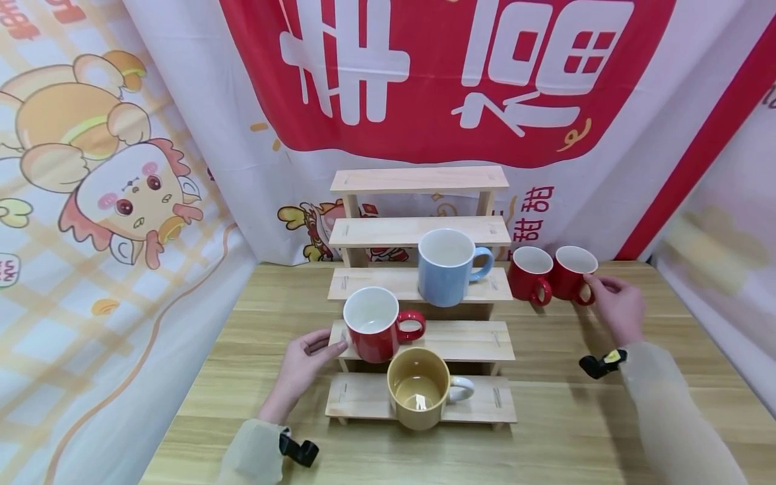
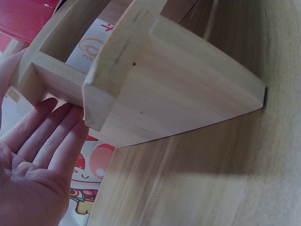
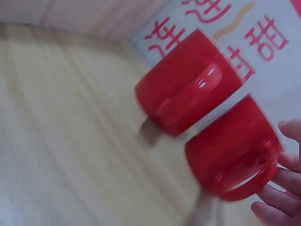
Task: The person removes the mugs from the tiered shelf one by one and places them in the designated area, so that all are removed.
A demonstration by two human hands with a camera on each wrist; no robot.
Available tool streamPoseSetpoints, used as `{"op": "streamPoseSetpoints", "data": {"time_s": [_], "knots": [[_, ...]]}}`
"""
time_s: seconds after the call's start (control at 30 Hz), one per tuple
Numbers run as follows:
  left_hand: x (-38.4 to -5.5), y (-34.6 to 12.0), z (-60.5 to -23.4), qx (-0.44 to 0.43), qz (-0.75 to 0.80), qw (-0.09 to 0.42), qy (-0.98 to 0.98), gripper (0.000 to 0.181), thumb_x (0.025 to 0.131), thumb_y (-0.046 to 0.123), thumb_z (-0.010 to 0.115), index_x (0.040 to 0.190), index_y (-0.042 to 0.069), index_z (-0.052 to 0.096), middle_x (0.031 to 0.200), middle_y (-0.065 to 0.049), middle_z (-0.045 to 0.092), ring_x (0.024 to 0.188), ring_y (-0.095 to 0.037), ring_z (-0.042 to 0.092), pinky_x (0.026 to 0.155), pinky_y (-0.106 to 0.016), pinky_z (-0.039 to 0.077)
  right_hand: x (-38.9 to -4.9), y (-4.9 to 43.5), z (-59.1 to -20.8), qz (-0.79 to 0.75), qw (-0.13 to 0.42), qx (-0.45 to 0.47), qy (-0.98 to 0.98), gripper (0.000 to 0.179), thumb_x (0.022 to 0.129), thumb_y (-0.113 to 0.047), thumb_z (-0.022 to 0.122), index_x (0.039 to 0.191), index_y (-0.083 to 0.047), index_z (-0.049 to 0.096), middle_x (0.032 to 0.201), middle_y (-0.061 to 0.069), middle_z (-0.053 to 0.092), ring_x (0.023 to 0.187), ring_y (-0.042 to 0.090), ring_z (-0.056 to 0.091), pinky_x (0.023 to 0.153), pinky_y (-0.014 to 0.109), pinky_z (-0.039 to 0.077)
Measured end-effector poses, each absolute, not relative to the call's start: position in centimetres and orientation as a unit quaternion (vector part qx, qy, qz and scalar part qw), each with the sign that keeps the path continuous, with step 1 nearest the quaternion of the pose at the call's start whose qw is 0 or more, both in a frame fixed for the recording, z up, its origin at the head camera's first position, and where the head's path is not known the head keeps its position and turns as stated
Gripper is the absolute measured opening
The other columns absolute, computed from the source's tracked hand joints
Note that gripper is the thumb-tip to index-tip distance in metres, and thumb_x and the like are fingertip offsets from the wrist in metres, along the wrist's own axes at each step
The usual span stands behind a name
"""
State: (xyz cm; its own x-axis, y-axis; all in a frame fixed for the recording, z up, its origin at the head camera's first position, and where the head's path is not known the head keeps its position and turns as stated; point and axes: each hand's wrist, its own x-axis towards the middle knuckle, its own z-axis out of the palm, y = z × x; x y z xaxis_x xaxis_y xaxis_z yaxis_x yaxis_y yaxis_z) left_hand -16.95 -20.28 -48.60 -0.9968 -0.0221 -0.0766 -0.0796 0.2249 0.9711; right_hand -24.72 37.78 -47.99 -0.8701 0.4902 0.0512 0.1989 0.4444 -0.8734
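Note:
A stepped wooden rack (image 1: 419,232) stands on the table, holding a yellow mug with a white handle (image 1: 419,397) on its lowest step, a larger red mug (image 1: 374,342) on the second and a light blue mug (image 1: 445,276) on the third. My left hand (image 1: 308,362) is at the left end of the second step; in the left wrist view its straight fingers (image 2: 59,136) reach the wood's underside. Two small red mugs sit right of the rack, the left one (image 1: 529,276) beside the right one (image 1: 566,279). My right hand (image 1: 618,308) extends loosely straight fingers at the right mug's handle (image 3: 251,176).
The wooden table (image 1: 261,397) extends around the rack. A printed cloth with a large red patch (image 1: 436,135) hangs close behind it. More cloth walls (image 1: 194,323) flank the table on both sides. The rack's two upper steps hold no mugs.

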Motion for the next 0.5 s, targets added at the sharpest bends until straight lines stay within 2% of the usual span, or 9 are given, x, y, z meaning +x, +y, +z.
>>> {"op": "streamPoseSetpoints", "data": {"time_s": [0.07, 0.23, 0.4, 0.5], "knots": [[-17.0, -20.3, -48.6, -0.033, 0.622, 0.023, 0.782, 0.059, 0.083, 0.034, 0.087, 0.128, 0.002, 0.067, 0.123, -0.015, 0.069, 0.115, -0.028, 0.065, 0.092, -0.030, 0.056, -24.7, 37.6, -47.0, 0.490, 0.161, -0.203, -0.832, 0.060, 0.095, -0.050, 0.067, 0.129, 0.000, 0.067, 0.078, -0.027, 0.058, 0.078, -0.002, 0.058, 0.063, 0.011, 0.047], [-16.9, -20.3, -48.5, -0.035, 0.620, 0.028, 0.783, 0.060, 0.082, 0.037, 0.087, 0.128, 0.003, 0.068, 0.123, -0.014, 0.069, 0.115, -0.028, 0.065, 0.094, -0.032, 0.055, -24.6, 36.4, -43.4, 0.487, 0.194, -0.186, -0.831, 0.062, 0.093, -0.054, 0.068, 0.128, -0.003, 0.069, 0.086, -0.023, 0.062, 0.088, -0.001, 0.057, 0.073, 0.014, 0.044], [-16.9, -20.3, -48.4, -0.035, 0.617, 0.033, 0.785, 0.061, 0.082, 0.040, 0.086, 0.128, 0.004, 0.068, 0.125, -0.014, 0.069, 0.117, -0.027, 0.064, 0.096, -0.034, 0.054, -24.1, 34.6, -39.3, 0.501, 0.190, -0.161, -0.829, 0.064, 0.090, -0.062, 0.068, 0.133, -0.014, 0.069, 0.108, -0.011, 0.070, 0.104, 0.007, 0.057, 0.081, 0.020, 0.044], [-16.9, -20.3, -48.4, -0.035, 0.617, 0.035, 0.786, 0.061, 0.082, 0.040, 0.086, 0.129, 0.005, 0.068, 0.125, -0.013, 0.068, 0.117, -0.027, 0.064, 0.097, -0.035, 0.054, -23.7, 33.3, -37.2, 0.502, 0.175, -0.141, -0.835, 0.063, 0.090, -0.064, 0.066, 0.136, -0.021, 0.067, 0.124, -0.003, 0.068, 0.112, 0.013, 0.056, 0.086, 0.024, 0.045]]}}
